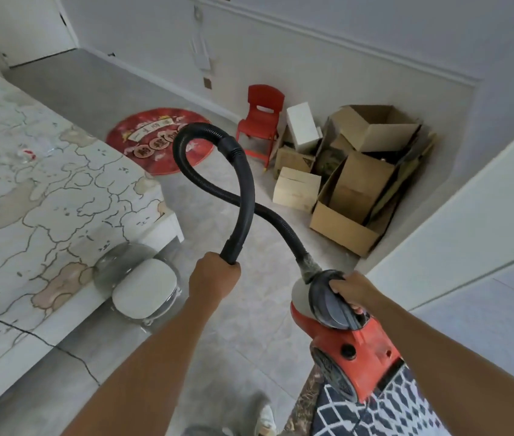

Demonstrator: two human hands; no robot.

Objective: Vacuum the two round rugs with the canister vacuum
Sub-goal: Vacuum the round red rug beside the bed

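A: Canister vacuum (353,344): who has it, and where is it?

B: The right hand (351,291) is wrapped round the black carry handle on top. The body hangs from that grip, hose end tilted upward, over the edge of a black-and-white patterned rug (384,413) at the lower right.

A: And the other hand?

B: The left hand (214,275) is clenched round the smooth, rigid end of the hose (246,190). From there the tube rises and becomes ribbed flexible hose. It loops over and crosses back down to the socket at the vacuum's front.

A: How will it handle?

B: The shell is hard red plastic, dusty, and likely heavy for one arm, so the handle is the right hold. The hose looks springy and may twist and tug. Holding the stiff end gives control.

A: The rugs?

B: A red round rug (161,141) lies flat on the pale tiled floor (259,309) farther on, by the corner of the bed (44,190). A red plastic chair (262,121) and a heap of cardboard boxes (353,190) stand near it. The patterned rug is probably the second one, but only a corner shows, so I cannot tell its shape. Both look thin and soft, liable to ruck under suction.
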